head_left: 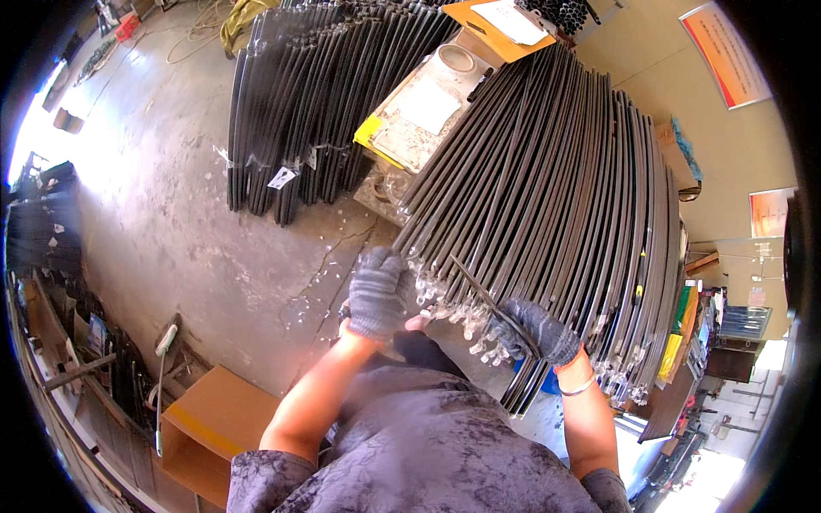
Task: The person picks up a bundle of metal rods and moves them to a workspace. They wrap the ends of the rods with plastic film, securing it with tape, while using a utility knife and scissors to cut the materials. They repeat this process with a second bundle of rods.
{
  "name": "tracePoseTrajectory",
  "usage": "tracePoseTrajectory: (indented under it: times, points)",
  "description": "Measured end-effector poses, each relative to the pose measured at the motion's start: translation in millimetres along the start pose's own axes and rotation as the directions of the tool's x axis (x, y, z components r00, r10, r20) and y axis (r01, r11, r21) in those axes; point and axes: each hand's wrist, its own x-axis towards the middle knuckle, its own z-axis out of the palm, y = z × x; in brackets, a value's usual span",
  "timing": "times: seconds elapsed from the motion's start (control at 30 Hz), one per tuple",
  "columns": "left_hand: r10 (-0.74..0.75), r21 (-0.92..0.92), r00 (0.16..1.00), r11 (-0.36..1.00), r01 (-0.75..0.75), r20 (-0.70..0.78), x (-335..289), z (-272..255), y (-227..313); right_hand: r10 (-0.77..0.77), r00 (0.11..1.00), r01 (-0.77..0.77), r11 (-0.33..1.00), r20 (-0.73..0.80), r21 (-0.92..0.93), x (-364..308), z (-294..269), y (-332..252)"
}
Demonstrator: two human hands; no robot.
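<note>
My left hand (378, 292), in a grey knit glove, is closed beside the near-left corner of a broad stack of long dark metal rods (547, 197). Whatever its curled fingers hold, if anything, is hidden. My right hand (539, 333), gloved in darker grey, grips a long, thin, dark pointed tool (481, 289) whose tip reaches up and left over the rods; its exact kind is unclear. Between my hands, clear plastic wrapping (462, 315) bunches around the near rod ends. A few rods (525, 389) stick out below my right hand.
Beyond the stack's left side stands a worktop (402, 128) with a tape roll (456, 58) and an orange clipboard (500, 30). More bundled black rods (316, 111) lie past it. A cardboard box (209, 423) sits at lower left. White scraps dot the concrete floor (256, 274).
</note>
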Motion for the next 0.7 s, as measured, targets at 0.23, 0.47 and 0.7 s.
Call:
tracePoseTrajectory:
  times: [0.23, 0.47, 0.7]
  points:
    - [-0.535, -0.831, 0.776, 0.221, 0.510, 0.334, -38, 66, -31, 0.042, 0.991, -0.020, 0.984, -0.125, 0.179, -6, 8, 13]
    - [-0.117, -0.858, 0.916, 0.322, 0.400, 0.383, 9, 57, -32, 0.041, 0.997, -0.026, 0.977, -0.066, 0.211, -9, -11, 41]
    - [-0.304, -0.743, 0.884, 0.482, 0.465, 0.356, 0, 61, -38, -0.054, 0.991, 0.041, 0.994, -0.123, -0.103, -9, 20, 16]
